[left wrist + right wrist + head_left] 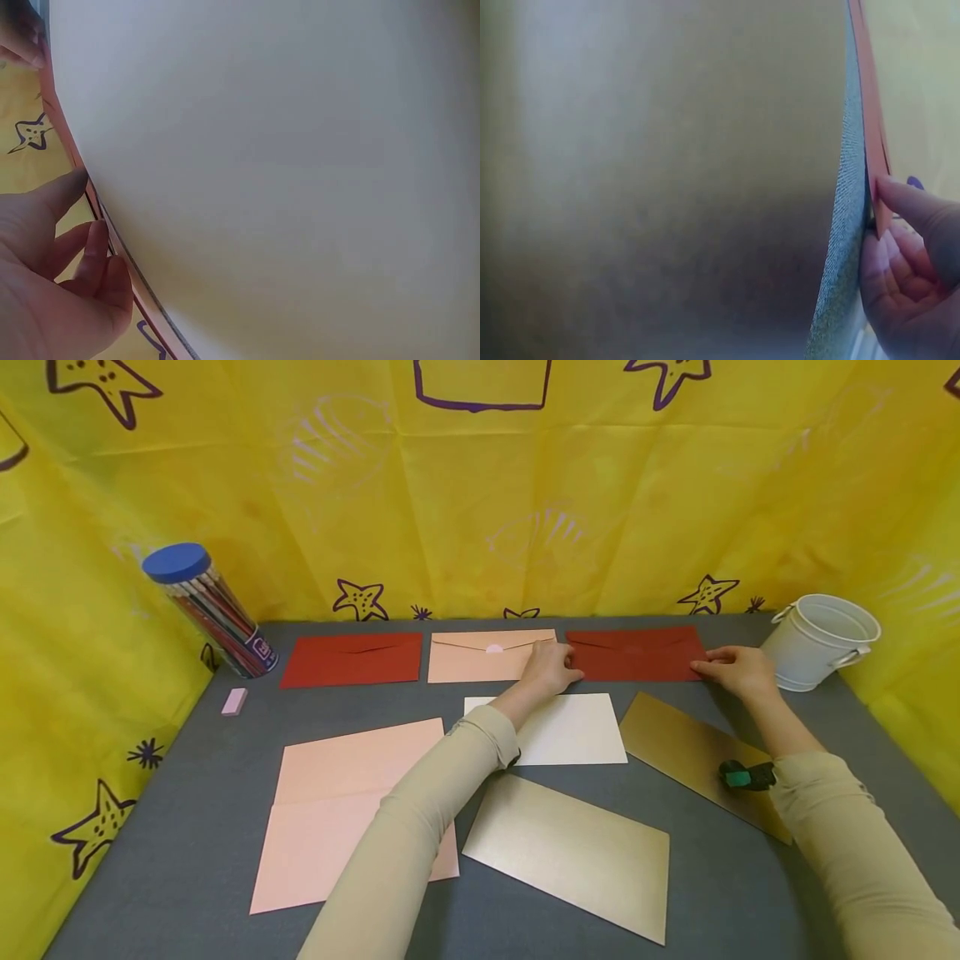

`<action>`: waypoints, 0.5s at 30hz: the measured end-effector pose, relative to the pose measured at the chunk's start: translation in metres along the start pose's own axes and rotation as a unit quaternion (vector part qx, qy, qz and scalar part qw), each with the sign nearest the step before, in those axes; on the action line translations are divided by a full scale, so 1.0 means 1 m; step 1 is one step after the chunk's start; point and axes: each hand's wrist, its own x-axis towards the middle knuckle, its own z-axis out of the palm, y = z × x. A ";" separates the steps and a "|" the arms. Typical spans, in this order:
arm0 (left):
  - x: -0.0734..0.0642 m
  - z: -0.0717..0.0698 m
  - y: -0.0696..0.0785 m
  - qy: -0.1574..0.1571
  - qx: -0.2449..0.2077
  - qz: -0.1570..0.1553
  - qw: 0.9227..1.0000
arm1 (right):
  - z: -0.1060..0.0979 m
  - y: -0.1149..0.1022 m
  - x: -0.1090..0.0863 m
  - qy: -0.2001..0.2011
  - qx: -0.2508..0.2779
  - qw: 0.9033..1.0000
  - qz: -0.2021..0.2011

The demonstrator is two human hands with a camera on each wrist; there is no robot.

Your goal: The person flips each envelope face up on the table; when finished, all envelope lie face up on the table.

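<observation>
A red envelope (633, 653) lies flap side up at the back right, between the two hands. My left hand (550, 667) is at its left edge, thumb and fingertips pinching there, and overlaps the right end of a peach envelope (465, 664) with a round white sticker. At the opposite edge, my right hand (738, 670) pinches the red envelope's right corner (880, 210), thumb on one face and fingers on the other. Below the left wrist lies a white envelope (573, 731); a gold envelope (675, 735) lies partly under the right forearm.
Another red envelope (352, 660) lies back left. An unfolded pink sheet (337, 810) and a pale gold envelope (577, 852) lie in front. A pencil tube (217, 610) and pink eraser (234, 702) stand left; a white bucket (813, 643) stands right. Yellow cloth (465, 527) hangs behind.
</observation>
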 end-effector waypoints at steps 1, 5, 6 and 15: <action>0.000 0.000 0.000 -0.002 0.001 0.001 1.000 | 0.000 0.000 0.000 0.000 -0.001 1.000 0.002; 0.000 0.001 0.000 -0.007 0.007 0.011 1.000 | 0.000 -0.001 0.001 -0.002 -0.005 1.000 0.009; 0.000 0.001 0.000 -0.009 0.008 0.013 1.000 | 0.000 -0.001 0.001 -0.001 -0.007 1.000 0.012; 0.002 0.002 -0.002 -0.030 0.026 0.016 0.999 | -0.001 -0.002 0.002 -0.005 -0.012 1.000 0.026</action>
